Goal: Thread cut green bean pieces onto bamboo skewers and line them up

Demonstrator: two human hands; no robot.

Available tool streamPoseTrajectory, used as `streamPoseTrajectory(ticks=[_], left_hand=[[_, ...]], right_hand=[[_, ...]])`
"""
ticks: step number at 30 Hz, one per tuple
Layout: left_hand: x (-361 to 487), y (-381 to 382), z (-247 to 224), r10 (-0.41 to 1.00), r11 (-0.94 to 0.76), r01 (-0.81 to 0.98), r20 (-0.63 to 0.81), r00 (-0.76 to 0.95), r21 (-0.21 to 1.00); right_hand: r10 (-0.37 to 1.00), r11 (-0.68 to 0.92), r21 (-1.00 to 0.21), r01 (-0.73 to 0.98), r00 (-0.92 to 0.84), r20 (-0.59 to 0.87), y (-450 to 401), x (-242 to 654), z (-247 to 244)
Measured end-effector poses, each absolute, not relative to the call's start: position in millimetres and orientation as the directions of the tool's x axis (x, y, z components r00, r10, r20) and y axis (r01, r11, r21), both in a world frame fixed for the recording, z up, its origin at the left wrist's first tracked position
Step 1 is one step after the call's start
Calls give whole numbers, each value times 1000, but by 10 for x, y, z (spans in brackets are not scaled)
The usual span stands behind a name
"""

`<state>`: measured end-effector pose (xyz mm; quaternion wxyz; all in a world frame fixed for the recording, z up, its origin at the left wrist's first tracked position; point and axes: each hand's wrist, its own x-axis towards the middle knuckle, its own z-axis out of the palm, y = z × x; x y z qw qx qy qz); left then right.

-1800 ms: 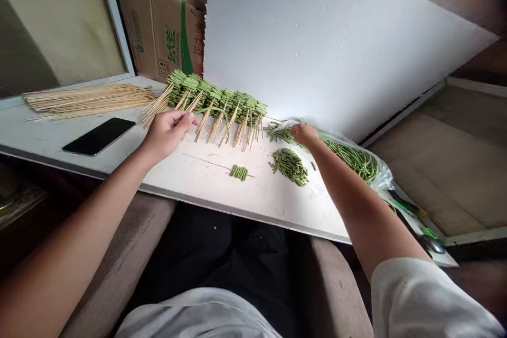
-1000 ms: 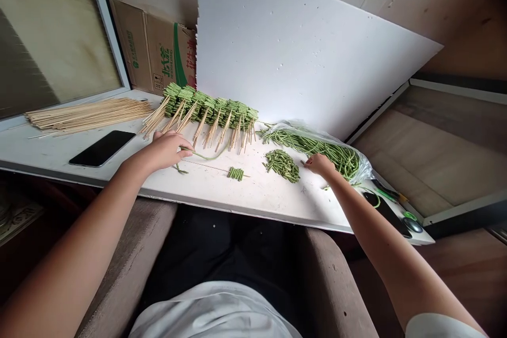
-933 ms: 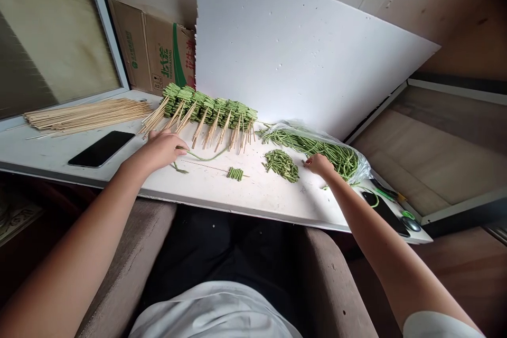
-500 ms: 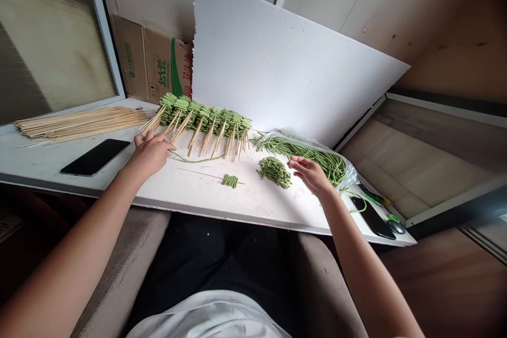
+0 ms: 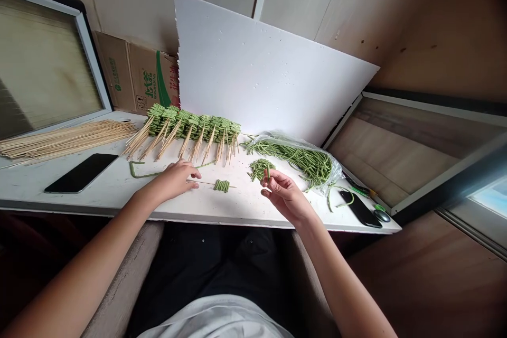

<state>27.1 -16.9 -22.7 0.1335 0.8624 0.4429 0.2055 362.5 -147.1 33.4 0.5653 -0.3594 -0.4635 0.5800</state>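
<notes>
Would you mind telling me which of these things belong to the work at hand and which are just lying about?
Belonging: right hand, bean piece, left hand, cut beans, skewered beans, bagged long beans, bamboo skewers.
Lying about: black phone, second phone, cardboard box.

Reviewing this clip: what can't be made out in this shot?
Head view:
Long green bean: middle hidden under the left hand.
Short green bean: lower end hidden by the right hand.
Small dark object: too small to identify.
Brown cardboard box: printing cut off by the white foam board.
</notes>
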Motion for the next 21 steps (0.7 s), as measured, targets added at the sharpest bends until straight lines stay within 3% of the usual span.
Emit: streamPoseTrajectory(ticks=[6, 21], left_hand=[[318, -153, -362, 830, -556, 746, 194, 523, 366], [380, -77, -589, 750, -631, 765, 353, 560, 129]], right_hand=[[985, -37, -903, -427, -169, 40, -1491, 3594, 335], [985, -154, -870, -469, -137, -100, -1418, 3570, 185]])
